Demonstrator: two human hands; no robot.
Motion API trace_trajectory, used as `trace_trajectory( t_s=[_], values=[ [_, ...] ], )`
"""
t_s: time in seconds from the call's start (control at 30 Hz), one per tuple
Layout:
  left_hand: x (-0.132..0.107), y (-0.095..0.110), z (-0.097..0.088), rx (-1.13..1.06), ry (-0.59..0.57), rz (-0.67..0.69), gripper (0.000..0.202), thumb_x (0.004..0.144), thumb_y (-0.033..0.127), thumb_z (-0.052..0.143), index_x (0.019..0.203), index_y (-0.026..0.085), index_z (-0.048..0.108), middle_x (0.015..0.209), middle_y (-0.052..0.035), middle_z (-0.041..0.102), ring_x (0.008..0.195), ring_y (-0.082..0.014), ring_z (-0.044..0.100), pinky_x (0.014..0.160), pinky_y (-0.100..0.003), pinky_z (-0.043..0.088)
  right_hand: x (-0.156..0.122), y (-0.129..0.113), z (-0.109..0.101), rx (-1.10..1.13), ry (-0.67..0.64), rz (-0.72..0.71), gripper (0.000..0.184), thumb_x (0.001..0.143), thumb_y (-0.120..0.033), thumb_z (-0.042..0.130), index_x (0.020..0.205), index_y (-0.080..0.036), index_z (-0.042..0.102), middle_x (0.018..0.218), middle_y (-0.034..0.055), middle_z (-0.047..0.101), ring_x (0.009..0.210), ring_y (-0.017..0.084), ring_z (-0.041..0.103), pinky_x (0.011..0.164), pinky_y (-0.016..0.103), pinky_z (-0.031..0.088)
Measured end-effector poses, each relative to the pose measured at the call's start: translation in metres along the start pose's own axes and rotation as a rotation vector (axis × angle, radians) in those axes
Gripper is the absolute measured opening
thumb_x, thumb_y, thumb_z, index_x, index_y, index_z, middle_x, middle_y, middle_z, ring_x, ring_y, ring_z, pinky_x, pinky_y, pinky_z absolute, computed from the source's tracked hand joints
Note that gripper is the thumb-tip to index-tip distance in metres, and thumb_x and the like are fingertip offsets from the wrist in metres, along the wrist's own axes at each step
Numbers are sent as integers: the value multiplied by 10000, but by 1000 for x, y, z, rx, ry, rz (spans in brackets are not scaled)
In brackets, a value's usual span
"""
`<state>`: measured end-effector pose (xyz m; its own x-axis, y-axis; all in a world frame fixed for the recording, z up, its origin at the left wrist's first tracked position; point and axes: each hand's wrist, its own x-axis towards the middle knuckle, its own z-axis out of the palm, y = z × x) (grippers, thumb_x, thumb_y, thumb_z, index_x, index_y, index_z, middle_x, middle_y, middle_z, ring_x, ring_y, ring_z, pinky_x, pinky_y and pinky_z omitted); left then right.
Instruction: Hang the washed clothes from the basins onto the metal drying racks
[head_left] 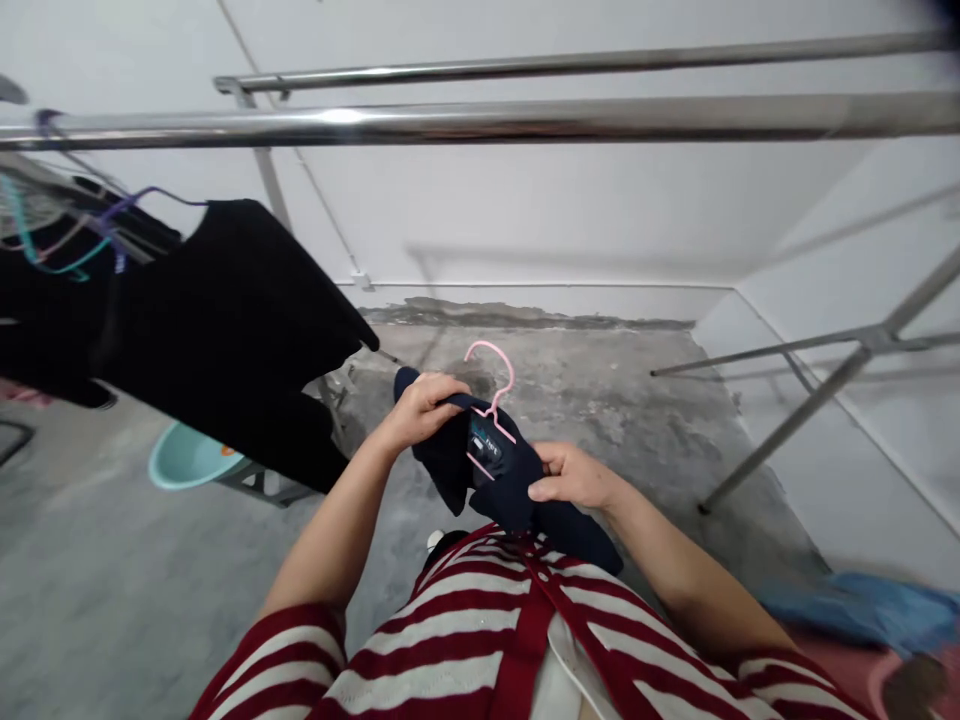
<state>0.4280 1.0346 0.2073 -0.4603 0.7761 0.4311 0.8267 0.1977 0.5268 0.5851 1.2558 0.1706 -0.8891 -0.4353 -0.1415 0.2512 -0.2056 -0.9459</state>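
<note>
- left hand (424,410): closed, gripping the top edge of the navy garment (499,490), fingers on top
- right hand (574,477): fingers curled and closed on the garment's right side, thumb side up
- navy garment: held between both hands, bunched, at chest height over the floor; a small dark label (486,443) with white print faces up
- pink wire hanger (491,375): hook up and clear of the cloth, just beyond the left hand; its lower wires cross the garment on both sides of the label
- striped top (442,640): red and white, worn by the person, with red straps (525,640) down the front, directly under the hands
- pink tub (832,665): lower right, partly cut off by the frame, blurred
- blue cloth (862,610): lying at the tub's far edge; cannot tell if it is inside
- teal basin (187,457): left of the hands, tilted on a grey stand (259,482), orange spot on its rim; contents cannot be seen
- black garment (225,330): hangs at left from a purple hanger (142,200), beside teal and other hangers (45,230)
- steel rails (480,120): two, parallel, overhead
- metal rack (862,345): right side, standing on the floor
- concrete floor (570,400): rough, patchy, running to a white wall (480,200)
</note>
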Motion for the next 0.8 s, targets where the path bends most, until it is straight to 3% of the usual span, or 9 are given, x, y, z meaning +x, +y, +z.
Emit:
trace_trajectory(
  t_s=[0.1, 0.17, 0.23, 0.27, 0.33, 0.43, 0.6, 0.8],
  values=[
    [-19, -15, 0, 22, 284, -82, 266, 869, 326, 516, 1073, 216, 646, 1076, -88, 662, 1060, -211, 578, 977, -380, 420, 28, -6, 28, 136, 113, -94, 288, 613, -244, 764, 871, -152, 673, 758, -6, 690, 667, 109, 630, 645, 219, 486],
    [-39, -25, 4, 43, 503, -212, 325, 866, 336, 523, 1157, 214, 599, 1224, -118, 589, 1191, -234, 502, 1022, -409, 396, 45, -15, 44, 151, 174, -126, 252, 604, -229, 756, 834, -163, 679, 726, -9, 683, 639, 113, 625, 612, 218, 483],
    [-66, -34, 11, 10, 625, -392, 373, 866, 350, 513, 1212, 217, 556, 1277, -132, 543, 1217, -245, 476, 994, -418, 422, 61, -26, 58, 142, 234, -170, 233, 590, -240, 753, 799, -175, 672, 689, -12, 673, 598, 119, 612, 569, 224, 475],
    [-83, -39, 15, -41, 613, -483, 385, 861, 358, 511, 1219, 218, 547, 1272, -133, 542, 1195, -248, 491, 955, -410, 449, 69, -32, 66, 130, 264, -203, 230, 591, -248, 749, 795, -182, 668, 683, -12, 671, 586, 123, 608, 558, 230, 473],
    [-121, -48, 22, -180, 447, -646, 385, 835, 373, 526, 1189, 227, 566, 1236, -127, 561, 1117, -244, 541, 884, -387, 481, 85, -44, 82, 86, 322, -282, 229, 612, -261, 735, 820, -198, 661, 696, -10, 672, 587, 130, 606, 564, 244, 481],
    [-179, -61, 30, -245, 324, -734, 290, 761, 365, 584, 987, 202, 665, 1017, -119, 659, 930, -247, 619, 768, -366, 513, 112, -62, 108, 0, 409, -412, 229, 653, -276, 712, 863, -212, 649, 707, -8, 667, 590, 131, 599, 565, 250, 485],
    [-258, -83, 23, -310, 281, -880, 356, 749, 417, 528, 934, 151, 676, 946, -124, 707, 868, -248, 652, 790, -370, 508, 172, -86, 147, -155, 490, -653, 244, 674, -301, 706, 876, -192, 622, 759, -9, 659, 644, 123, 596, 597, 247, 483],
    [-317, -98, 2, -381, 266, -936, 485, 731, 504, 501, 935, 99, 673, 821, -108, 710, 729, -217, 643, 732, -335, 503, 254, -120, 169, -221, 530, -784, 233, 652, -307, 705, 788, -178, 567, 672, -36, 574, 615, 100, 532, 560, 230, 440]
  ],
)
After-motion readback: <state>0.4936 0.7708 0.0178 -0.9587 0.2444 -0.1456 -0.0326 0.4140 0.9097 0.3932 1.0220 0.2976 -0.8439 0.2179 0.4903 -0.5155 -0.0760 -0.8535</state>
